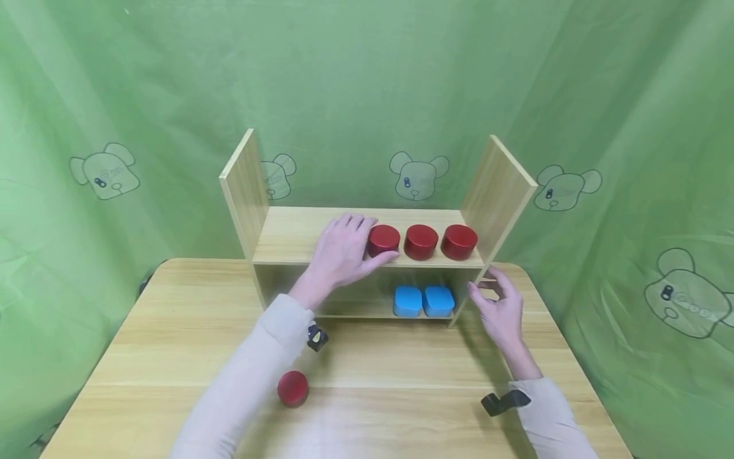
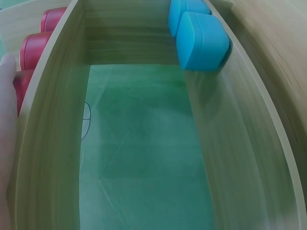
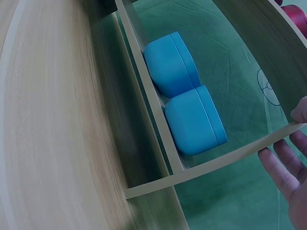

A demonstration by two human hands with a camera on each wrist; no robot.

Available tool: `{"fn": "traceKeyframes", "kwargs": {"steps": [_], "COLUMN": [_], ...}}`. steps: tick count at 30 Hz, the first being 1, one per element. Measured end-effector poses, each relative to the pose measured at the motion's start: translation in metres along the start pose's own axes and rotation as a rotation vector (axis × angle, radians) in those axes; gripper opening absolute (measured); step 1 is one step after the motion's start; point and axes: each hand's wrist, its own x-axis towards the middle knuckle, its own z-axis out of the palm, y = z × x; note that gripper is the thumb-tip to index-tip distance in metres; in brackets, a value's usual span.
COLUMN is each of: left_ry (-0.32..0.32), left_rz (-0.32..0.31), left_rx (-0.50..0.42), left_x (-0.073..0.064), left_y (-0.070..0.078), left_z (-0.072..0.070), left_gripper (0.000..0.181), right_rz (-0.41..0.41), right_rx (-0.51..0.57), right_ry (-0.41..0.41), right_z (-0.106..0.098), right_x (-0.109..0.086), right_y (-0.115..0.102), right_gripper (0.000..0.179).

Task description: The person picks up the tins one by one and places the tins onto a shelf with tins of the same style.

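A two-tier wooden shelf (image 1: 361,262) with tall side panels stands on the table. Three round red tins (image 1: 421,243) sit in a row on its upper board, toward the right. My left hand (image 1: 343,252) grips the leftmost red tin (image 1: 383,241), thumb in front and fingers behind its left side. At the shelf's right side my right hand (image 1: 501,306) pinches the side panel (image 3: 235,154), its thumb on the inner side and its fingers on the outer side. Two blue rounded-square tins (image 3: 192,120) stand side by side on the lower board, near that panel.
Another red tin (image 1: 293,389) lies on the table (image 1: 401,408) in front of the shelf, beside my left forearm. Green curtains (image 1: 367,95) with mouse-like outlines hang behind and at both sides. Tall panels rise at both ends of the upper board.
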Motion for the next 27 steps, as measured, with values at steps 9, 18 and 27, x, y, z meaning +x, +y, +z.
{"fn": "traceKeyframes", "kwargs": {"steps": [9,18,27], "left_ry": [0.008,0.032,0.154], "left_rz": [0.055,0.092,0.195], "left_rx": [0.018,0.021,0.043], "left_x": [-0.012,-0.033,-0.059], "left_y": [-0.009,-0.026,-0.033], "left_z": [-0.008,-0.020,-0.033], "left_gripper": [0.081,0.079,0.074], "right_rz": [0.000,-0.001,0.008], "right_rx": [0.001,0.018,0.022], "right_ry": [0.004,0.004,-0.002], "right_z": [0.000,0.001,0.000], "right_x": [0.000,0.001,-0.001], "right_y": [-0.001,-0.002,-0.001], "right_gripper": [0.038,0.037,0.036]}}
